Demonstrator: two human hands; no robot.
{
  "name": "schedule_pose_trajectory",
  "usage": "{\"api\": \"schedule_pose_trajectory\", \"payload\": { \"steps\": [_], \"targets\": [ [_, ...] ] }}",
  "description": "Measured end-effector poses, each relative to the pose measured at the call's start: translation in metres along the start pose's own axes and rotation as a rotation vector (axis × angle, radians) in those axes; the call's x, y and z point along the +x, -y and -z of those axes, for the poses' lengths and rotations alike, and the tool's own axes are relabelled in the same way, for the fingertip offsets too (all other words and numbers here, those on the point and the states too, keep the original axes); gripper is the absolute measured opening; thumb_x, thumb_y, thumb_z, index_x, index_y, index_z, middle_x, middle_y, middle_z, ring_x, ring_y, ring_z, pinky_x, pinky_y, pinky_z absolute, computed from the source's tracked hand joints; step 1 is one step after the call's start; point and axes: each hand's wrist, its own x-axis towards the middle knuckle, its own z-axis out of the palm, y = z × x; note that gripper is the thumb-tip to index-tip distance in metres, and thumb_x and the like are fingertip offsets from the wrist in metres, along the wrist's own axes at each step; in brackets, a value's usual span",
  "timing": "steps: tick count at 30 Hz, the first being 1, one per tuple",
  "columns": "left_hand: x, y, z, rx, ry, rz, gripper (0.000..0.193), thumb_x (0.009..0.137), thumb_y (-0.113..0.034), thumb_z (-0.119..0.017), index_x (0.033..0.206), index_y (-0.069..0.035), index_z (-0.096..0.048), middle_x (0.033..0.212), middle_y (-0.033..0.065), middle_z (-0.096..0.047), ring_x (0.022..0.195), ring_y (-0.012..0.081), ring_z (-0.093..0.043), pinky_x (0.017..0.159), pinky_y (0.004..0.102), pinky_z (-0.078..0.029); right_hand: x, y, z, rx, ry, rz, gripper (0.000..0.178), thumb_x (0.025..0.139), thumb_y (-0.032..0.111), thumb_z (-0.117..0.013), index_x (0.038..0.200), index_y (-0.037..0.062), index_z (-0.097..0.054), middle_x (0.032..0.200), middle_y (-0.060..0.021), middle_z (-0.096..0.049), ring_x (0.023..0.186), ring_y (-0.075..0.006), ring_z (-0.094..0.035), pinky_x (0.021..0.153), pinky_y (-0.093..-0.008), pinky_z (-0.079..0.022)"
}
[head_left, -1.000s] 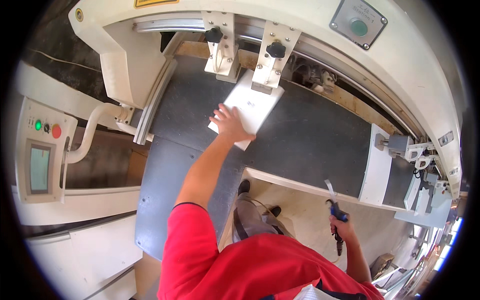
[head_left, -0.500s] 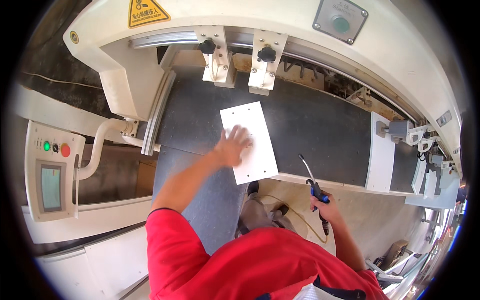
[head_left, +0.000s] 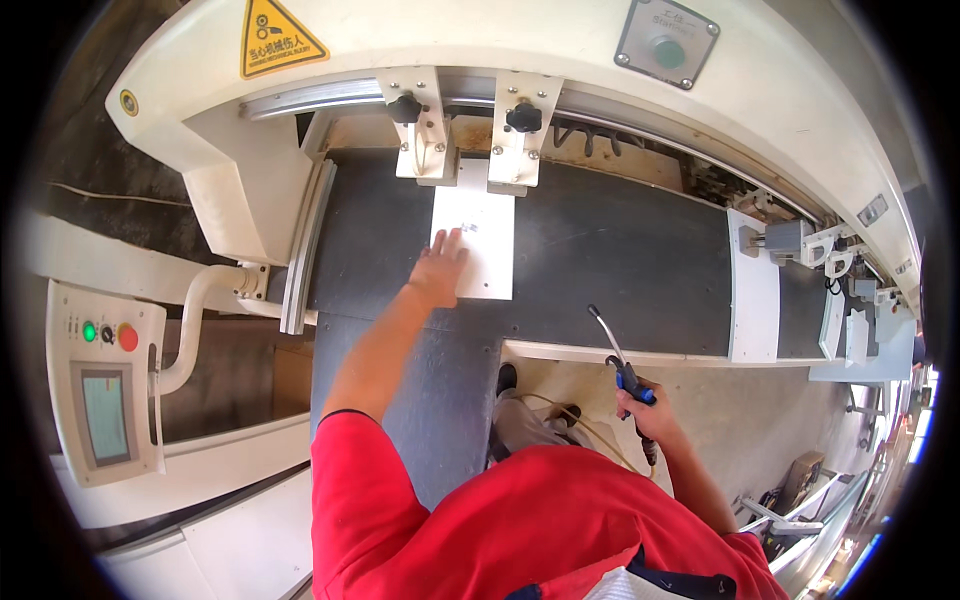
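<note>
A flat white rectangular panel point(head_left: 488, 262) with small holes lies on the dark machine table. Its far end reaches in between and under two white clamp brackets with black knobs. My left hand point(head_left: 438, 270) rests on the panel's left side, fingers spread and palm down, gripping nothing. Off the table's front edge, my right hand point(head_left: 645, 408) is wrapped round a black and blue air blow gun point(head_left: 628, 380). The gun's thin metal nozzle points up and away from me, and a yellowish hose trails below it.
The two clamp brackets point(head_left: 515, 130) hang from a rail beneath the machine's white beam. At left stands a control box point(head_left: 105, 385) with a screen, a green light and a red button. Another white panel point(head_left: 752, 285) lies across the dark table point(head_left: 630, 260) at right.
My left hand has moved the white panel away from me and slightly left, up to the clamp brackets, and it now lies straighter. My right hand keeps the blow gun in nearly the same place.
</note>
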Motion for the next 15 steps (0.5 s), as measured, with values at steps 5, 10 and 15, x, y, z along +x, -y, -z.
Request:
{"api": "schedule_pose_trajectory", "payload": {
  "steps": [5, 10, 15],
  "targets": [
    [0.018, 0.037, 0.002, -0.069, -0.058, 0.015, 0.094, 0.063, -0.017, -0.078, 0.146, -0.011, -0.035, 0.161, 0.0158, -0.008, 0.148, 0.0339, -0.013, 0.115, 0.046, -0.031, -0.01, 0.005, -0.008, 0.03, -0.021, -0.005, 0.015, 0.089, 0.012, -0.063, 0.094, -0.0009, -0.059, 0.071, -0.0037, -0.06, 0.065, -0.012, -0.059, 0.063, -0.0285, -0.048],
    [0.019, 0.022, 0.004, 0.044, -0.056, 0.05, 0.092, 0.065, -0.02, -0.077, 0.146, -0.01, -0.035, 0.158, 0.0239, -0.01, 0.147, 0.0389, -0.014, 0.111, 0.0489, -0.034, -0.015, 0.009, -0.008, 0.081, -0.053, 0.066, 0.016, 0.089, 0.014, -0.064, 0.095, -0.0002, -0.06, 0.072, -0.0024, -0.061, 0.067, -0.0105, -0.059, 0.065, -0.0277, -0.048],
    [0.028, -0.025, -0.012, 0.079, -0.073, 0.052, 0.076, 0.074, -0.025, -0.072, 0.141, -0.008, -0.04, 0.152, 0.0329, -0.019, 0.138, 0.0537, -0.027, 0.097, 0.0515, -0.046, -0.008, 0.065, 0.002, -0.025, -0.303, 0.231, 0.018, 0.088, 0.017, -0.068, 0.094, 0.0006, -0.063, 0.074, -0.0011, -0.061, 0.07, -0.0081, -0.057, 0.066, -0.0261, -0.047]
  ]
}}
